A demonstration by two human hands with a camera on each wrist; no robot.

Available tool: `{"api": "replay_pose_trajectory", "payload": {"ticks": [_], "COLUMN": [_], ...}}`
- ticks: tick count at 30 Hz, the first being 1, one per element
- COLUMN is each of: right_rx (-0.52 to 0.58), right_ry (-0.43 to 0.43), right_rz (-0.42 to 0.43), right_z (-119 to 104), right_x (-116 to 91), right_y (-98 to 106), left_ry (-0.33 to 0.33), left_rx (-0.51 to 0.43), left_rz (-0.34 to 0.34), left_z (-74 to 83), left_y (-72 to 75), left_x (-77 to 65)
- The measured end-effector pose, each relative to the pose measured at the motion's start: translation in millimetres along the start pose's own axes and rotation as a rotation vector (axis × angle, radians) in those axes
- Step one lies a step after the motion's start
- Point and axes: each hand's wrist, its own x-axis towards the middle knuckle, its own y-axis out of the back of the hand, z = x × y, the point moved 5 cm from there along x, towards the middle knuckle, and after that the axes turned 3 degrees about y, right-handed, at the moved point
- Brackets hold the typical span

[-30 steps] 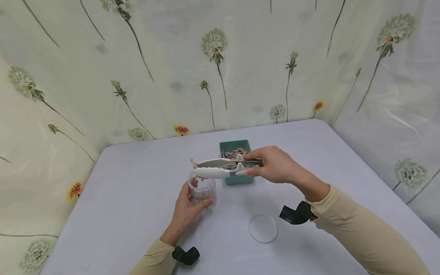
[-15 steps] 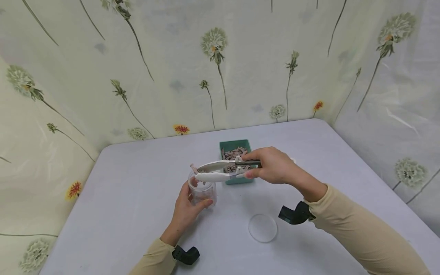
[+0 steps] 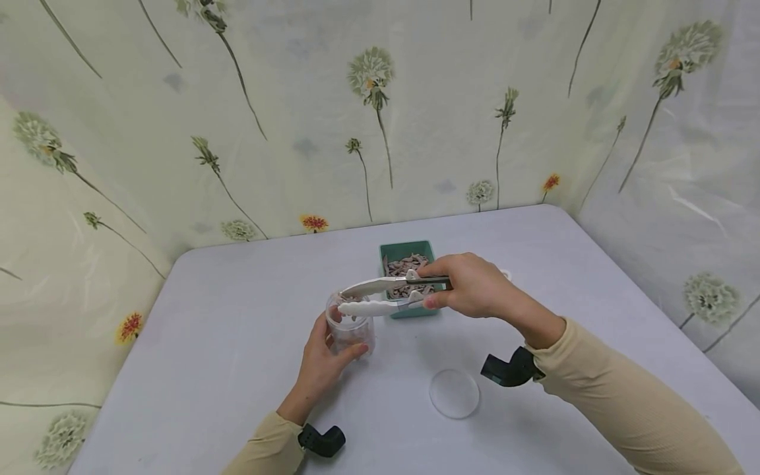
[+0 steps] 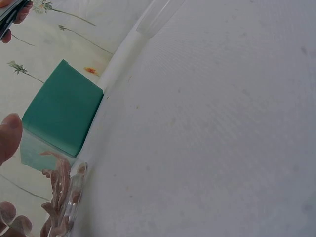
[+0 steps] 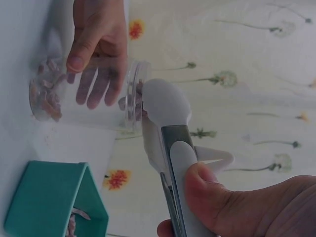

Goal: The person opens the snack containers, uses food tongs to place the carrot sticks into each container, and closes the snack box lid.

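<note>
My left hand (image 3: 323, 363) grips a clear jar (image 3: 356, 343) that stands open-mouthed on the table, its fingers and thumb around the wall. Brownish dried strips (image 5: 52, 96) lie at the jar's bottom, seen through its side in the right wrist view. In my right hand (image 3: 475, 287) are white-tipped metal tongs (image 3: 386, 297), held level with their tips over the jar's mouth. A few strip pieces (image 5: 123, 102) show at the mouth by the tips. Behind the tongs stands a green box (image 3: 413, 313), holding more strips (image 3: 406, 266).
A round clear lid (image 3: 454, 394) lies flat on the white table (image 3: 237, 330), right of the jar. A flower-printed sheet (image 3: 297, 132) hangs behind the table and at both sides. A wrist camera (image 3: 513, 368) sits at the right cuff.
The tongs have come down slightly toward the jar's mouth. A strip that stuck up past the tips at the rim has dropped from sight there. The left hand and jar stay put.
</note>
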Motion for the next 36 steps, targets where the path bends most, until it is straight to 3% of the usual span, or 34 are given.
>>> {"api": "replay_pose_trajectory", "payload": {"ticks": [21,25,29,32,36], "right_rx": [-0.002,-0.002,-0.095,-0.161,-0.216], "right_ry": [0.001,-0.067,-0.185,-0.256,-0.289], "right_rz": [-0.013,0.017,0.058,0.04,-0.014], "right_z": [0.7,9.5,26.2,39.3,49.9], "right_x": [0.1,2.3,5.8,8.2,11.0], "right_y": [2.8,8.5,13.3,10.8,3.1], "left_ry": [0.009,-0.01,-0.022,-0.02,-0.023], "left_rx": [0.002,-0.004,0.009,0.019,0.012], "left_rz": [0.004,0.005,0.016,0.024,0.022], "left_z": [-1.8,-1.3,-1.4,-2.7,-3.6], "left_y": [-2.1,-2.3,-1.4,-0.9,-1.7], "left_x": [1.1,1.7,2.1,2.2,2.3]}}
